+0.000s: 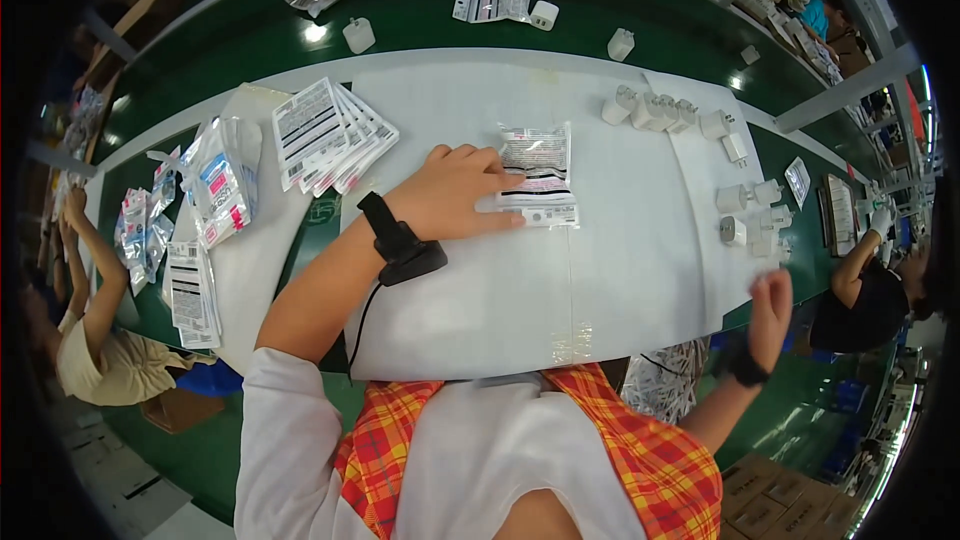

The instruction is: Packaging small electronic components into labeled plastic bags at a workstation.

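Note:
A clear plastic packet with a printed card inside point(543, 155) lies on the white work surface point(640, 250). My left hand point(450, 190) rests flat beside it, fingers and thumb apart, with the tips touching the packet's left edge. My right hand point(771, 318) is raised at the right edge of the work surface, just nearer to me than a group of white plug chargers point(735, 198). Its fingers are curled and pressed together; whatever they may hold is hidden. More white plug chargers point(655, 111) stand in a row at the far right of the surface.
Printed cards point(325, 135) lie fanned at the left, near a clear bag of packets point(222, 185) and another card stack point(192, 285). Beyond, a green conveyor belt point(420, 25) carries chargers and packets. Co-workers sit at both sides. A cable hangs from my left wristband point(405, 250).

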Tool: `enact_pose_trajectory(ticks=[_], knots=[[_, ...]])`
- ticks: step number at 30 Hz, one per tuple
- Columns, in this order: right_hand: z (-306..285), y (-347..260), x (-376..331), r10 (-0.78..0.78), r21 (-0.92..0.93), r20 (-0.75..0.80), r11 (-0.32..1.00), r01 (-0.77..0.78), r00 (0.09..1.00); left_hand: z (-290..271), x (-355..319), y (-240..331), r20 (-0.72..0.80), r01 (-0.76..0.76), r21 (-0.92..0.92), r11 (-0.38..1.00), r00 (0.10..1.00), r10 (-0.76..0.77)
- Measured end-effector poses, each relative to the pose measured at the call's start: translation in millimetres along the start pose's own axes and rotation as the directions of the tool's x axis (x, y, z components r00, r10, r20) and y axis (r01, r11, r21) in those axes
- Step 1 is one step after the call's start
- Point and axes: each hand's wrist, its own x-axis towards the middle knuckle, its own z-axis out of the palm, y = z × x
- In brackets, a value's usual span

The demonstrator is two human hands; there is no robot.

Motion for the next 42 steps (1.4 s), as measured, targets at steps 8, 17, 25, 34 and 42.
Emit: enact_pose_trajectory(ticks=[8,17,25,34,42], knots=[[-82.6,78.9,-113.6,0.195,-0.775,-0.305,0.518,-0.362,0.932,7.9,16.6,24.7,-0.006,-0.019,0.156,0.988,1.0,0.02],[170.6,-109.1,58.5,-0.27,-0.255,0.531,0.853,0.456,0.803,21.4,21.0,21.9,-0.152,0.068,0.143,0.987,0.987,-0.046],[230.3,-80.8,93.8,0.008,-0.462,0.588,0.824,0.328,0.809,11.0,19.2,24.4,-0.163,0.077,0.291,0.954,0.986,-0.03],[265.0,-109.0,139.9,-0.319,-0.207,0.711,0.757,0.62,0.626,-42.8,-24.3,-33.9,-0.124,0.147,-0.027,0.989,0.981,-0.15],[318.7,-134.7,342.3,-0.124,-0.235,0.653,0.904,0.356,0.747,-58.9,-91.6,-119.0,-0.527,0.642,0.229,0.732,0.714,-0.461]])
